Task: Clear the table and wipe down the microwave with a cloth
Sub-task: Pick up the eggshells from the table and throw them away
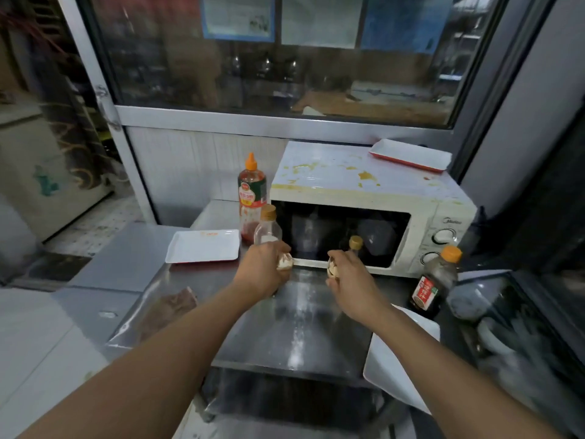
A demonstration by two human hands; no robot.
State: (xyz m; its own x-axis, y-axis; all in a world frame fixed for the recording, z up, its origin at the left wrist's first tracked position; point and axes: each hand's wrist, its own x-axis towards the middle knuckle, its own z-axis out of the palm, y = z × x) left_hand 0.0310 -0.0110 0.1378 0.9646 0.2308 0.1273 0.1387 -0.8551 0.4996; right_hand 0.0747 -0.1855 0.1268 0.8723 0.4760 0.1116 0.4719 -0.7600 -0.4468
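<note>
A white microwave [364, 182] with yellow stains on its top stands at the back of the steel table [285, 331]. My left hand [261, 274] grips the bottom of a clear bottle [267, 231] with a tan cap, just in front of the microwave door. My right hand [349, 277] is closed around a small dark bottle with a gold cap [355, 243], also at the door. A brown cloth [171, 308] lies crumpled on the table's left part.
A red sauce bottle [251, 198] stands left of the microwave, beside a white tray [204, 247]. A red-rimmed tray [411, 157] rests on the microwave top. A dark sauce bottle [433, 282] stands at the right. A white dish [389, 362] overhangs the front right edge.
</note>
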